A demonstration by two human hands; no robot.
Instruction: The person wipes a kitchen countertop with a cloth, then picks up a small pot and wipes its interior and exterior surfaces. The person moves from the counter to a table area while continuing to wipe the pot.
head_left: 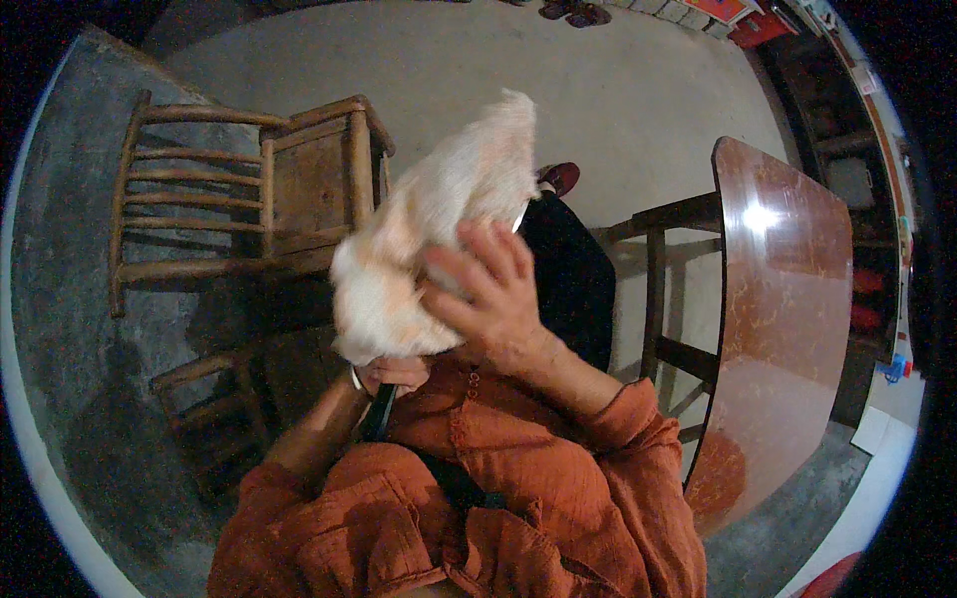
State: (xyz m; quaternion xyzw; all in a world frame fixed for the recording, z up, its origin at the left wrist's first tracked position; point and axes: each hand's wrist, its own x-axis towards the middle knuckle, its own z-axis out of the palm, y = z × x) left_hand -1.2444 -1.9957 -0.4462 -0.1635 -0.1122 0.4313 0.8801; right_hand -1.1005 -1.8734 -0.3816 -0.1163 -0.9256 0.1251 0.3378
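A fluffy white cloth [429, 219] is held up in front of my chest, above my lap. My right hand [488, 294] lies spread over its lower right part, fingers pressing into the fabric. My left hand [391, 372] grips the cloth's bottom edge from underneath, mostly hidden by it. A thin light-coloured edge of something shows behind the cloth at its right side; I cannot tell what it is. A black strap [379, 414] runs down across my orange shirt.
A wooden chair [249, 189] stands at my left, with a low wooden stool [214, 409] nearer. A glossy reddish-brown table [788, 299] stands at my right. My dark trouser leg and a brown shoe [560, 177] reach over the concrete floor.
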